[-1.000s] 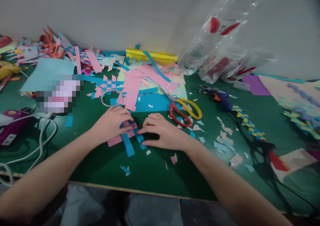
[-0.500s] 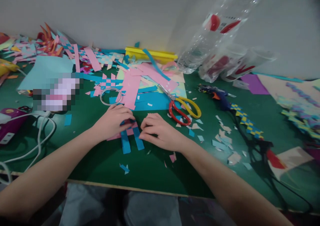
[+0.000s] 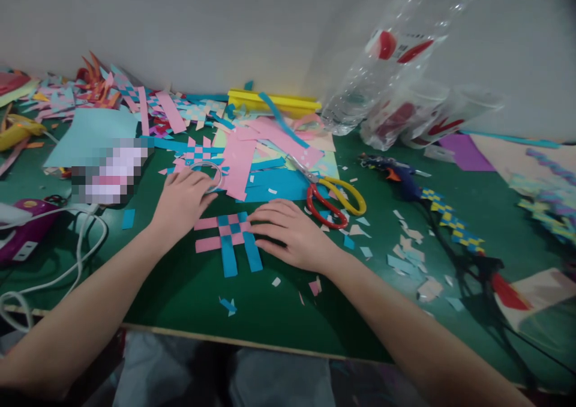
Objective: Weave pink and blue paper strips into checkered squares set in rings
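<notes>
A small weave of pink and blue paper strips (image 3: 227, 236) lies flat on the green table (image 3: 270, 311) in front of me. My right hand (image 3: 290, 234) rests flat, fingers stretched out, with its fingertips on the weave's right edge. My left hand (image 3: 182, 200) has reached away to the upper left, its fingers spread over a clear ring of tape (image 3: 207, 176) and touching it. A heap of pink and blue paper strips (image 3: 252, 149) lies just behind the ring.
Red and yellow scissors (image 3: 330, 198) lie right of my right hand. A glue gun (image 3: 398, 176) and its dark cord sit further right. Empty plastic bottles (image 3: 396, 95) lean on the wall. A white cable (image 3: 67, 257) loops at left. Paper scraps litter the table.
My left hand lifted off the weave and moved up-left to the tape ring. The weave, covered before, now shows whole. My right hand's fingers flattened out on its edge.
</notes>
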Demonstrator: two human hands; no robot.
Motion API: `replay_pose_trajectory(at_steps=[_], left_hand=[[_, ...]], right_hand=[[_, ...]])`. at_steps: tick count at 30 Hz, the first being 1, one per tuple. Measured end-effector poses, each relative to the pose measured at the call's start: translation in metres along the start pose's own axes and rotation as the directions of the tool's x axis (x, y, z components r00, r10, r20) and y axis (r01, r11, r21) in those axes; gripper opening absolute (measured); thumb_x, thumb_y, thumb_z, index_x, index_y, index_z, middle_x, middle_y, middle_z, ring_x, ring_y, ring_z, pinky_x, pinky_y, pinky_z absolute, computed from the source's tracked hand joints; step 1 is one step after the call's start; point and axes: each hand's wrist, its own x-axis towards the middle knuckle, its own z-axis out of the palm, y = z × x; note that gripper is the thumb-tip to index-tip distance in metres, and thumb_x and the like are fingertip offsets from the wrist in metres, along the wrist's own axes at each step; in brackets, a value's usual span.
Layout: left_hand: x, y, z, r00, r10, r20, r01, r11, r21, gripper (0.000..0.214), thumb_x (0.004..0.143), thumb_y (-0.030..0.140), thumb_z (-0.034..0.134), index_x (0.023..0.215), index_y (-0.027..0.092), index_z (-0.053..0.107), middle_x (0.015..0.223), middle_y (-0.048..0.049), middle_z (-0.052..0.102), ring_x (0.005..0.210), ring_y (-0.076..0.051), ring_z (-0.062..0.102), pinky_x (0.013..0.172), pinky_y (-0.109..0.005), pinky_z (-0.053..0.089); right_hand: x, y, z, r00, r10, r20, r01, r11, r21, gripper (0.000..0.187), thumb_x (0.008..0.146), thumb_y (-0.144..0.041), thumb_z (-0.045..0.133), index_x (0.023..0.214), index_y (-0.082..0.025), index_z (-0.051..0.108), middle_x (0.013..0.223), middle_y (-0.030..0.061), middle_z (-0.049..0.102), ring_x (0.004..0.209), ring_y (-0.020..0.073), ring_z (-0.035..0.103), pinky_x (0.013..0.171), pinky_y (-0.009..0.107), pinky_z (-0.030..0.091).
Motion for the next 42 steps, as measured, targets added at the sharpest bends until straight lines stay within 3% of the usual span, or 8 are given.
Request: replay_pose_trajectory(at_steps=[4, 9, 15, 18, 21, 25, 36, 42], left_hand=[[-0.005, -0.009, 0.002, 1.000, -0.018, 0.022, 0.015, 0.993, 0.117, 0.016, 0.090, 0.028, 0.052, 0.098, 0.019, 0.063, 0.103, -0.0091, 0.066, 0.103, -0.028, 0.054, 0.094, -0.047, 0.032], [-0.007, -0.008, 0.007, 0.999, -0.031, -0.023, 0.033, 0.996, 0.080, 0.022, 0.093, 0.021, 0.042, 0.091, 0.023, 0.064, 0.093, -0.0053, 0.068, 0.097, -0.025, 0.056, 0.094, -0.046, 0.029], [-0.002, 0.015, -0.005, 0.982, -0.113, -0.150, 0.075, 0.969, -0.236, 0.019, 0.094, 0.026, 0.044, 0.103, 0.023, 0.061, 0.101, -0.0027, 0.069, 0.096, -0.020, 0.061, 0.095, -0.040, 0.031], [-0.002, 0.026, -0.010, 0.984, -0.094, -0.152, 0.036, 0.936, -0.350, 0.019, 0.094, 0.027, 0.045, 0.103, 0.021, 0.060, 0.096, -0.0021, 0.068, 0.091, -0.017, 0.062, 0.093, -0.036, 0.034], [-0.003, 0.032, -0.010, 0.983, -0.062, -0.173, -0.004, 0.933, -0.360, 0.016, 0.093, 0.031, 0.048, 0.097, 0.021, 0.061, 0.091, -0.0010, 0.068, 0.085, -0.016, 0.062, 0.090, -0.034, 0.036], [-0.005, 0.033, -0.006, 0.990, -0.045, -0.131, -0.006, 0.931, -0.365, 0.016, 0.093, 0.034, 0.050, 0.092, 0.021, 0.058, 0.089, -0.0001, 0.069, 0.078, -0.015, 0.061, 0.089, -0.035, 0.035], [-0.005, 0.037, 0.001, 0.996, 0.050, -0.074, -0.069, 0.957, -0.282, 0.015, 0.094, 0.025, 0.045, 0.088, 0.018, 0.057, 0.083, -0.0018, 0.068, 0.075, -0.016, 0.061, 0.089, -0.037, 0.037], [-0.006, 0.035, 0.004, 0.992, 0.114, -0.057, -0.126, 0.948, -0.292, 0.006, 0.090, 0.019, 0.049, 0.089, 0.018, 0.054, 0.081, -0.0017, 0.068, 0.073, -0.017, 0.060, 0.085, -0.037, 0.040]], right_hand=[[0.000, -0.001, 0.002, 0.991, -0.095, 0.094, 0.098, 0.995, -0.027, 0.028, 0.093, -0.034, 0.048, 0.115, -0.021, 0.062, 0.122, 0.0020, 0.065, 0.124, 0.0203, 0.050, 0.110, 0.048, 0.030], [0.000, 0.000, 0.004, 0.995, 0.015, 0.102, -0.007, 0.997, -0.074, 0.031, 0.094, -0.034, 0.046, 0.118, -0.020, 0.060, 0.128, 0.0051, 0.061, 0.126, 0.0221, 0.049, 0.111, 0.053, 0.030], [0.006, -0.011, 0.001, 0.924, 0.299, -0.239, -0.272, 0.952, 0.139, 0.027, 0.092, -0.026, 0.048, 0.118, -0.023, 0.055, 0.121, 0.0072, 0.064, 0.116, 0.0216, 0.056, 0.102, 0.048, 0.042], [0.016, -0.017, 0.005, 0.831, 0.487, -0.267, -0.343, 0.828, 0.444, 0.029, 0.090, -0.029, 0.051, 0.119, -0.023, 0.051, 0.117, 0.0075, 0.065, 0.109, 0.0200, 0.060, 0.095, 0.043, 0.048], [0.031, -0.017, 0.015, 0.729, 0.668, -0.149, -0.320, 0.525, 0.789, 0.033, 0.085, -0.038, 0.057, 0.113, -0.023, 0.049, 0.110, 0.0076, 0.068, 0.099, 0.0188, 0.065, 0.087, 0.040, 0.053], [0.049, -0.010, 0.030, 0.647, 0.761, -0.041, -0.283, 0.290, 0.914, 0.034, 0.075, -0.039, 0.068, 0.098, -0.021, 0.053, 0.094, 0.0049, 0.069, 0.084, 0.0172, 0.068, 0.079, 0.036, 0.056], [0.046, -0.007, 0.034, 0.659, 0.712, -0.241, -0.263, 0.518, 0.814, 0.021, 0.078, -0.032, 0.067, 0.096, -0.023, 0.067, 0.096, 0.0023, 0.071, 0.090, 0.0166, 0.067, 0.074, 0.031, 0.057], [0.042, -0.012, 0.032, 0.734, 0.594, -0.329, -0.251, 0.688, 0.680, 0.014, 0.081, -0.024, 0.064, 0.095, -0.024, 0.065, 0.097, 0.0007, 0.070, 0.077, 0.0125, 0.066, 0.070, 0.027, 0.056]])
